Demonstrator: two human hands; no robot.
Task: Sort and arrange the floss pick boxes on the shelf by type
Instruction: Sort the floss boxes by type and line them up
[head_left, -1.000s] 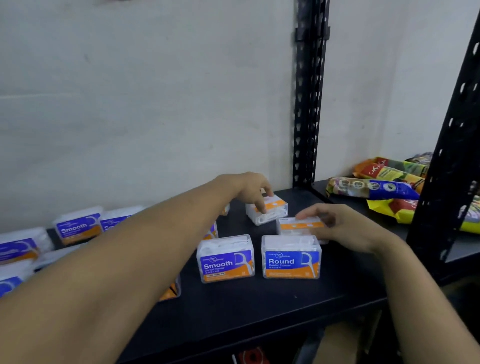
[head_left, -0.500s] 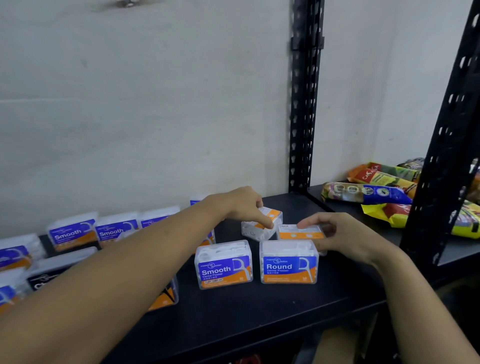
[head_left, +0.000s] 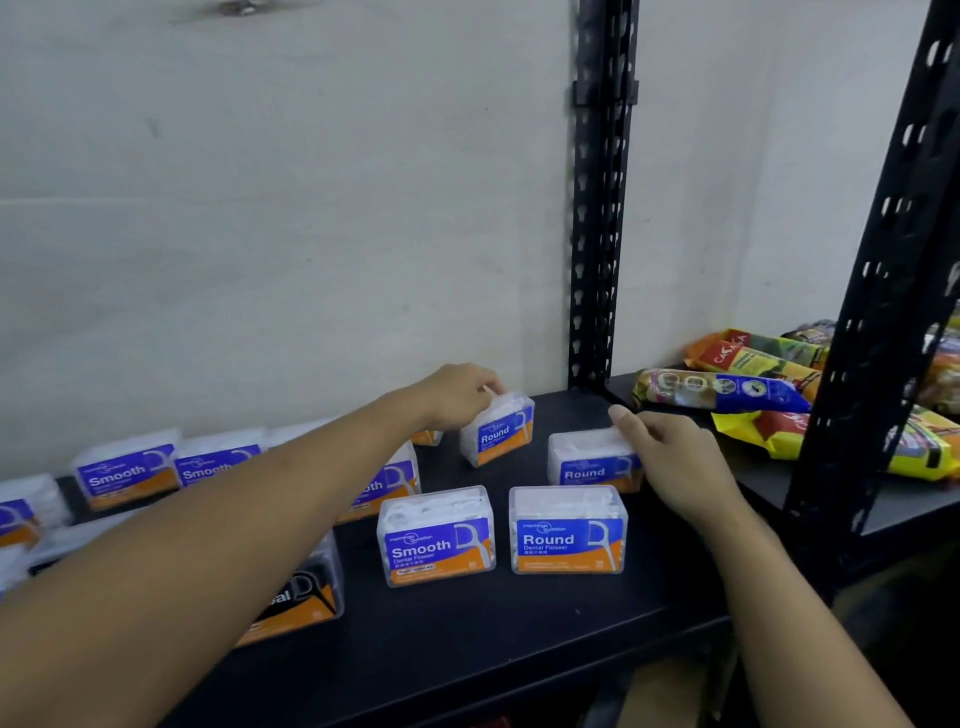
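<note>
On the black shelf (head_left: 467, 639), at about nine o'clock of the view, two upright boxes labelled Smooth (head_left: 127, 475) are seen side by side against the wall, with further partly cut-off boxes at the far left edge. Below the left forearm, toward seven o'clock, a black-and-orange box (head_left: 296, 603) is partly hidden (its label cannot be read in full). Another blue box (head_left: 387, 483) is largely covered by the same forearm.

Near the centre, at roughly six o'clock, a front Smooth box (head_left: 436, 538) and a front Round box (head_left: 568, 531) are stood upright just beside each other, labels facing the camera, not touching.

Behind them, toward twelve o'clock, a tilted Round box (head_left: 497, 430) is gripped at its top rear edge by the left hand (head_left: 460, 397), fingers curled closed over it; the box leans rather than standing square. To its right, at about two o'clock of the front pair, a rear Round box (head_left: 589, 460) is held by the right hand (head_left: 670, 457), the thumb laid along its top and the fingers wrapped at its right side.

A black slotted upright (head_left: 597, 208) rises behind. Past it, at three o'clock, colourful snack packets (head_left: 727, 389) are lying on the adjoining shelf.
</note>
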